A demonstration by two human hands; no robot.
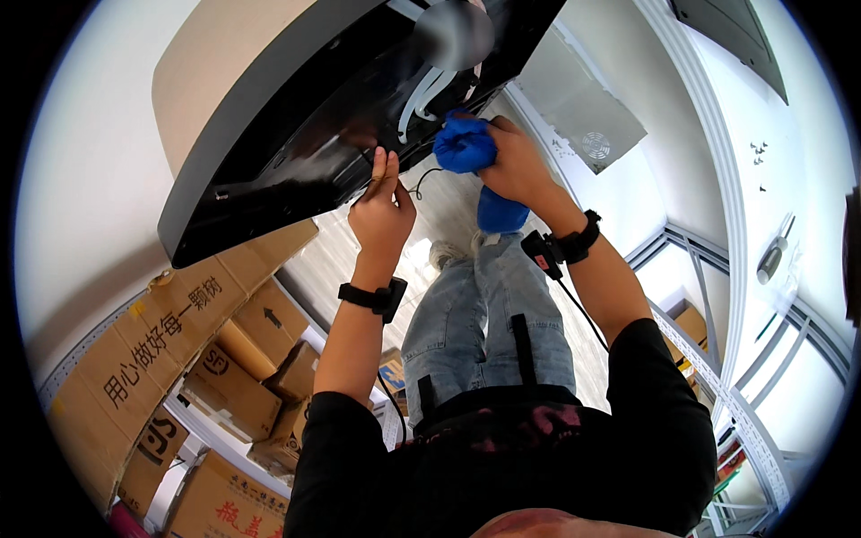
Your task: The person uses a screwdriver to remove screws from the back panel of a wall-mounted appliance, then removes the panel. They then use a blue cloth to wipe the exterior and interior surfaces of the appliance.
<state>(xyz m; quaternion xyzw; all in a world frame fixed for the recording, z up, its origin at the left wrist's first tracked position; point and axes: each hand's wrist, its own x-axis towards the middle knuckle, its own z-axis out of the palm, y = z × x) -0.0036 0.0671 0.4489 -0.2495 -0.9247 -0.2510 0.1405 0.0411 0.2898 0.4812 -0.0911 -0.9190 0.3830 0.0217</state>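
Note:
A large glossy black appliance housing (296, 143) with a grey outer rim tilts across the upper left. At its lower edge, my left hand (383, 211) has its index and middle fingers close together against the black surface and the others curled; what they pinch, if anything, is hidden. My right hand (522, 166) grips a bunched blue cloth (464, 145) beside the same edge, with part of the cloth hanging below the hand. Pale curved strips (421, 99) and a blurred round grey part (454, 36) sit inside the housing. A thin dark cable (418, 186) loops down between my hands.
Cardboard boxes (235, 394) are stacked at the lower left, behind a long flattened carton (161, 336). On the white surface at the right lie a screwdriver (771, 258) and several small screws (760, 152). A grey panel with a round vent (583, 99) is at the upper right.

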